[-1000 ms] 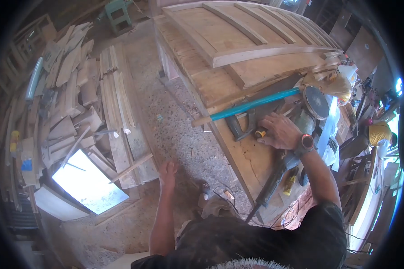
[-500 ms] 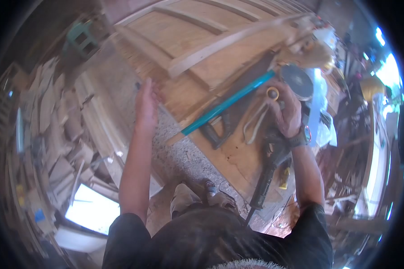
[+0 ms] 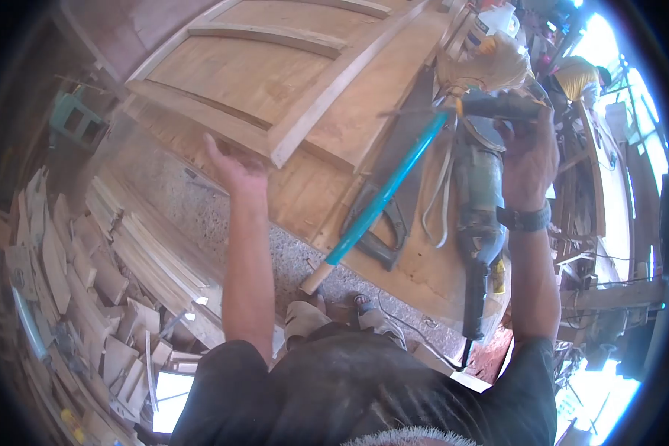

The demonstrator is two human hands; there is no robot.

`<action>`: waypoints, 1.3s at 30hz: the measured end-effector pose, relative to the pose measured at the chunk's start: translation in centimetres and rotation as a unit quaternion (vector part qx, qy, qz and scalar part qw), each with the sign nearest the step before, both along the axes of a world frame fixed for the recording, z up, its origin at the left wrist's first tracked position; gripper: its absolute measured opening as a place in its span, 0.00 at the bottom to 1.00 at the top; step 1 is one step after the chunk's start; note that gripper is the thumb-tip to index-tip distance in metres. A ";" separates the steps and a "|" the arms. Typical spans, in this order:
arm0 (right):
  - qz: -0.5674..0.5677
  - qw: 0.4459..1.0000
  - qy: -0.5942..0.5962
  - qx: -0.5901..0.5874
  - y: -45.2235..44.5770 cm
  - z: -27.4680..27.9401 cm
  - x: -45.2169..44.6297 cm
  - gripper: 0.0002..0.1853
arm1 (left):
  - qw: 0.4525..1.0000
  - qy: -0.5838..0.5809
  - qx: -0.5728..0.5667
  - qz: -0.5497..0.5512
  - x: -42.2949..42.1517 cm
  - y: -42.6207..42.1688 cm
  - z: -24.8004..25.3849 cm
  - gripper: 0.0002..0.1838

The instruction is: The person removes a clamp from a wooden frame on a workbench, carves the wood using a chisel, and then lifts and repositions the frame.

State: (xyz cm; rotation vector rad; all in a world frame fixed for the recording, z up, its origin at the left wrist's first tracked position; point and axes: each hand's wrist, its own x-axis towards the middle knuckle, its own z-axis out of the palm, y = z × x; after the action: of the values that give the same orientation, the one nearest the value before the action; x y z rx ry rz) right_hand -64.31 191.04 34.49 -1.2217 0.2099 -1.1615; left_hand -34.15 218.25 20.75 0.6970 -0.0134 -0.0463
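Left of the teal pole (image 3: 386, 192), the left hand (image 3: 239, 172) stretches forward beside the wooden frame (image 3: 343, 82), loosely open; whether it touches is unclear. By the pole's far end sit a bunched tan bag (image 3: 483, 68) and a white bottle (image 3: 500, 19), contents hidden. Right of that end, the raised right hand (image 3: 531, 160) grips a dark-handled tool (image 3: 502, 108), pointing leftward.

A green stool (image 3: 74, 119) stands off to the left. Nearer, long thin wood strips (image 3: 160, 253) lie beside a messy heap of wood scraps (image 3: 137, 320). A blue-green stick (image 3: 383, 199) lies across a saw (image 3: 401, 141) on the tabletop (image 3: 435, 279).
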 end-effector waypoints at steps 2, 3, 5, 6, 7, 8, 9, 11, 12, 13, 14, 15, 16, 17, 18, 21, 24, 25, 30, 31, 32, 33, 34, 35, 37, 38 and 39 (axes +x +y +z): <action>0.024 0.997 0.003 -0.069 1.3 -1.1 2.1 0.20 | 0.970 0.156 -0.164 -0.093 -1.7 -0.3 2.3 0.39; 0.038 0.999 0.020 -0.020 1.9 -1.6 3.0 0.20 | 0.968 0.161 -0.165 -0.100 -1.5 -0.6 2.0 0.39; 0.015 0.999 0.012 0.048 4.1 -2.2 4.5 0.18 | 0.961 0.100 -0.216 -0.139 -0.7 -1.4 1.1 0.37; 0.006 0.999 0.015 0.046 4.1 -2.8 3.8 0.18 | 0.959 0.105 -0.217 -0.147 -0.2 -1.4 0.3 0.37; 0.028 0.998 0.029 0.043 3.6 -3.4 2.8 0.17 | 0.956 0.082 -0.224 -0.170 0.4 -1.3 -0.4 0.36; 0.053 0.997 0.043 0.040 3.4 -3.8 2.0 0.17 | 0.953 0.058 -0.230 -0.190 0.8 -1.1 -1.2 0.35; 0.049 0.997 0.046 0.039 4.1 -3.9 1.4 0.17 | 0.951 0.062 -0.232 -0.193 0.5 -0.9 -0.8 0.35; -0.017 0.978 0.205 0.042 5.7 -3.9 -0.1 0.18 | 0.944 0.128 -0.235 -0.191 -0.4 -0.7 1.3 0.34; -0.021 0.978 0.204 0.037 6.4 -3.8 -0.7 0.18 | 0.943 0.127 -0.239 -0.195 -0.3 -0.9 1.4 0.34; -0.013 0.962 0.272 0.021 7.1 -3.7 -1.4 0.20 | 0.948 0.135 -0.222 -0.181 -0.3 -0.9 1.5 0.34; -0.004 0.941 0.340 0.004 7.8 -3.5 -1.8 0.22 | 0.954 0.142 -0.205 -0.165 -0.4 -1.0 1.6 0.35; 0.007 0.932 0.362 -0.015 8.5 -3.1 -1.9 0.25 | 0.954 0.140 -0.206 -0.165 -0.6 -0.9 1.8 0.35; 0.008 0.933 0.359 -0.015 8.6 -2.9 -2.2 0.25 | 0.957 0.144 -0.195 -0.160 -0.8 -0.9 2.3 0.36; 0.050 0.904 0.421 -0.054 8.7 -2.9 -2.5 0.25 | 0.960 0.147 -0.183 -0.155 -0.8 -0.9 2.6 0.37; 0.091 0.868 0.479 -0.092 8.7 -3.0 -2.6 0.26 | 0.961 0.144 -0.177 -0.155 -0.6 -0.9 2.6 0.37; 0.079 0.840 0.516 -0.146 9.3 -3.5 -1.4 0.27 | 0.959 0.151 -0.185 -0.153 -0.4 -1.1 1.9 0.37; 0.075 0.846 0.482 -0.215 8.9 -5.5 -0.8 0.28 | 0.963 0.139 -0.180 -0.148 0.3 -0.9 1.2 0.37; 0.075 0.854 0.455 -0.242 8.7 -5.8 -0.9 0.28 | 0.961 0.128 -0.189 -0.159 0.3 -0.8 1.2 0.36; 0.167 0.851 0.454 -0.203 8.9 -3.5 -1.4 0.27 | 0.955 0.109 -0.205 -0.183 0.6 -0.6 0.6 0.35; 0.176 0.848 0.465 -0.185 8.9 -3.0 -1.1 0.27 | 0.957 0.110 -0.199 -0.179 0.5 -0.7 0.7 0.34; 0.186 0.844 0.475 -0.167 8.9 -2.5 -0.8 0.27 | 0.958 0.111 -0.195 -0.178 0.3 -0.8 0.9 0.34; 0.180 0.830 0.492 -0.193 8.6 -2.2 -0.3 0.26 | 0.959 0.110 -0.193 -0.178 0.1 -0.8 1.2 0.34; 0.177 0.823 0.499 -0.206 8.5 -2.3 -0.1 0.26 | 0.961 0.108 -0.189 -0.173 -0.1 -0.8 1.5 0.34; 0.173 0.816 0.507 -0.219 8.4 -2.3 0.2 0.26 | 0.962 0.108 -0.184 -0.167 -0.2 -0.8 1.6 0.33; 0.159 0.821 0.512 -0.198 8.5 -3.0 0.4 0.25 | 0.962 0.102 -0.186 -0.171 -0.1 -0.8 1.6 0.33; 0.155 0.822 0.514 -0.190 8.6 -3.5 0.4 0.25 | 0.961 0.097 -0.191 -0.174 -0.1 -0.8 1.5 0.33; 0.158 0.823 0.518 -0.171 8.8 -4.3 0.4 0.25 | 0.961 0.097 -0.190 -0.174 0.0 -0.7 1.5 0.33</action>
State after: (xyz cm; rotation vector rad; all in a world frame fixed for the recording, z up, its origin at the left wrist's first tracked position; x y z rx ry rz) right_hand -63.91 199.88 30.17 -2.0410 0.5969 -0.1332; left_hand -34.18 217.57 22.22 0.2954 0.0426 -0.4386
